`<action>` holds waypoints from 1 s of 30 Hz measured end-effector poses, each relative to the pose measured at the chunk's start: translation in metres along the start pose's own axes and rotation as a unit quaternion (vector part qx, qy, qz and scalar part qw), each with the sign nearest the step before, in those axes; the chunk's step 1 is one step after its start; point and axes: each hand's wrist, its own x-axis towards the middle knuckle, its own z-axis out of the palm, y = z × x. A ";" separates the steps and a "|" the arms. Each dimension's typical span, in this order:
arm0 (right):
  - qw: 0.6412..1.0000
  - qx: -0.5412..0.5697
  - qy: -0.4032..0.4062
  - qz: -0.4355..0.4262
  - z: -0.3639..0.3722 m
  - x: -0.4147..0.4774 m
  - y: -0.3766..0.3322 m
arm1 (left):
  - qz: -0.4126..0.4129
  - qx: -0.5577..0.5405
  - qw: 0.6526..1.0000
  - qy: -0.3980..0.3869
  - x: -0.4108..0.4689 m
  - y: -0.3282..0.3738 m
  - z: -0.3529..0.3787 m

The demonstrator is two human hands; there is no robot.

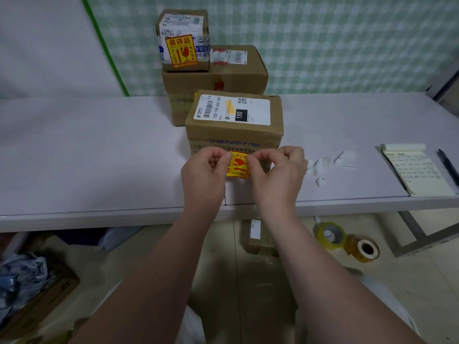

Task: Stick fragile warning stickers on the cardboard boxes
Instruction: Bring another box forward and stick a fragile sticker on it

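Across the long white bench [99, 157], three brown cardboard boxes stand near the middle. The widest brown box [223, 80] sits toward the back edge and carries a small taped box [182, 23] that already wears a yellow-and-red fragile label [181, 52]. The front box with the white shipping label [233, 135] stands just ahead of them.

Close before its near face, the left hand [202, 170] and right hand [278, 170] each have curled fingers pinching one side of a small yellow-and-red fragile sticker [237, 166], held in the air above the bench, not yet on the box.

The sticker looks limp, so it could fold onto itself or cling to a fingertip. An uneven press would likely set it crooked or creased.

The bench's left half offers open room. Toward the right end lie white backing scraps [345, 158], a lined notepad [419, 175] and a black pen [448, 167]. The front edge runs close beneath the wrists.
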 end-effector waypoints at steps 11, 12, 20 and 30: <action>0.999 0.024 0.034 -0.014 0.022 0.009 0.011 | 0.075 0.086 0.992 0.046 0.012 -0.021 0.016; 0.999 0.029 0.031 -0.015 0.023 0.009 0.010 | 0.076 0.089 0.992 0.047 0.013 -0.020 0.016; 0.997 0.042 0.049 -0.029 0.029 0.015 0.009 | 0.067 0.089 0.991 0.067 0.021 -0.019 0.022; 0.997 0.042 0.061 -0.034 0.042 0.030 0.006 | 0.085 0.116 0.987 0.077 0.039 -0.022 0.027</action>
